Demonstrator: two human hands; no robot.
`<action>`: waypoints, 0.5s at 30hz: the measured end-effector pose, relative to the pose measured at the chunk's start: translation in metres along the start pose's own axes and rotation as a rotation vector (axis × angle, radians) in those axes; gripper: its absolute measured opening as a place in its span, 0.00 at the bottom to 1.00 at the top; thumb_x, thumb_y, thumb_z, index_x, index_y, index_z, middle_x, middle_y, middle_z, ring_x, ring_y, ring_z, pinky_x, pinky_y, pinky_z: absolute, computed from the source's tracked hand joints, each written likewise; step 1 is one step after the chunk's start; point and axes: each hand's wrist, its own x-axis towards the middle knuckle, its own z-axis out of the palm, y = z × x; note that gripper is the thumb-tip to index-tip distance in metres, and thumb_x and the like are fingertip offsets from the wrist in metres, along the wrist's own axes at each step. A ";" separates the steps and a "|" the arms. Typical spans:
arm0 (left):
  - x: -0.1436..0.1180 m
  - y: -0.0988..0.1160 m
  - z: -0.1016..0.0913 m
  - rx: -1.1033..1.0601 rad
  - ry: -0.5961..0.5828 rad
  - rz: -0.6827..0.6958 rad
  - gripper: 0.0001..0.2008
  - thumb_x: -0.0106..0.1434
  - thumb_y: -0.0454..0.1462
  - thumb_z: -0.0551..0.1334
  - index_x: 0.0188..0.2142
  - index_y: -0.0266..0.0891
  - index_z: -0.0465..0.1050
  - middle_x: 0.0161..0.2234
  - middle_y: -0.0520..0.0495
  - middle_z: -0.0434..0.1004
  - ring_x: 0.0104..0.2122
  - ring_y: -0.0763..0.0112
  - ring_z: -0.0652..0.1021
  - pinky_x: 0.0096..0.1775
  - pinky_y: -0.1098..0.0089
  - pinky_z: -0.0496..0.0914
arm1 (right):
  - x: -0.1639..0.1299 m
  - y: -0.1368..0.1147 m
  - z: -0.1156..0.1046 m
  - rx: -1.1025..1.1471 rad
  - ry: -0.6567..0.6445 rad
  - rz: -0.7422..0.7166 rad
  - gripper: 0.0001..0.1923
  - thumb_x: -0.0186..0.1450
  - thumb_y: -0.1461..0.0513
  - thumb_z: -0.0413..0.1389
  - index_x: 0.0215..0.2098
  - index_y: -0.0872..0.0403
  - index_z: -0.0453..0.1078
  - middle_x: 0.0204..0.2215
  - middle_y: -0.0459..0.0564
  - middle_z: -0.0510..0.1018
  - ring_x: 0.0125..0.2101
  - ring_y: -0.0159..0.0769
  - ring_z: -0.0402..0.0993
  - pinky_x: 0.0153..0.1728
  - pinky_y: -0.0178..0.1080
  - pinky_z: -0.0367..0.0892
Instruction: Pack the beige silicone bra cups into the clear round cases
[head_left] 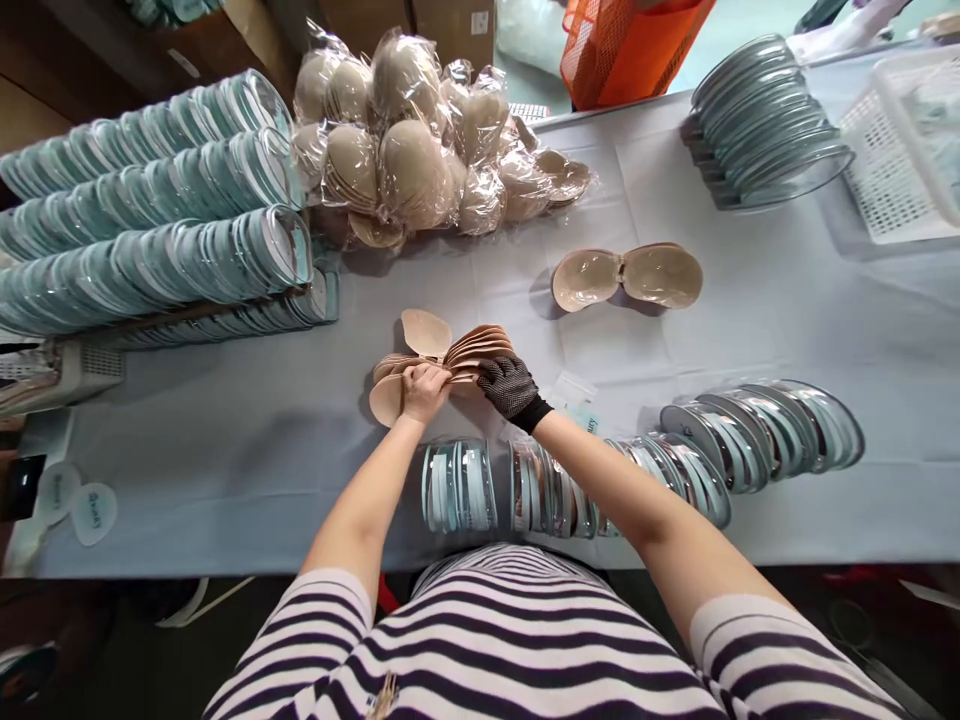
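Observation:
A fanned stack of beige bra cups [457,352] lies at the middle of the table. My left hand [424,389], bare, grips the stack's left part with the fingers curled over it. My right hand [508,385], in a black knit glove, holds the stack's right part. One cup sticks up above the fan. A joined pair of beige cups [627,276] lies open side up on the light blue cloth [247,450], apart from my hands to the upper right.
Rows of clear round cases [150,215] are stacked at the left, and more rows of cases [757,430] lie at the near edge and a further row of cases [765,120] at the far right. Bagged beige cups [405,140] pile up at the back. A white basket [904,150] stands far right.

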 end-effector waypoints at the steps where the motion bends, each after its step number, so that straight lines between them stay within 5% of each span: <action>1: -0.002 0.001 -0.001 -0.012 0.000 0.020 0.10 0.67 0.42 0.58 0.35 0.45 0.78 0.38 0.44 0.81 0.47 0.57 0.74 0.54 0.54 0.55 | -0.001 -0.008 0.002 -0.030 -0.009 -0.031 0.17 0.71 0.58 0.48 0.51 0.54 0.73 0.49 0.57 0.78 0.52 0.46 0.69 0.57 0.49 0.61; 6: -0.009 0.002 -0.012 -0.017 -0.019 0.045 0.09 0.67 0.40 0.58 0.41 0.48 0.78 0.45 0.46 0.80 0.52 0.57 0.71 0.56 0.54 0.54 | 0.017 -0.029 0.000 -0.182 -0.049 -0.158 0.16 0.71 0.62 0.48 0.54 0.53 0.71 0.54 0.54 0.75 0.58 0.46 0.62 0.62 0.52 0.51; 10: -0.022 -0.006 -0.022 0.034 -0.106 -0.003 0.12 0.65 0.39 0.59 0.46 0.47 0.77 0.47 0.43 0.77 0.52 0.55 0.70 0.56 0.55 0.56 | 0.029 -0.029 -0.009 -0.215 -0.204 -0.068 0.22 0.66 0.68 0.50 0.57 0.60 0.69 0.55 0.61 0.73 0.58 0.47 0.63 0.63 0.52 0.51; 15: -0.039 -0.008 -0.025 0.078 -0.231 0.067 0.20 0.62 0.41 0.63 0.53 0.45 0.72 0.52 0.40 0.73 0.55 0.51 0.67 0.60 0.51 0.53 | 0.011 -0.031 -0.007 -0.197 -0.190 -0.033 0.24 0.65 0.68 0.50 0.60 0.56 0.67 0.63 0.58 0.66 0.64 0.51 0.54 0.65 0.60 0.46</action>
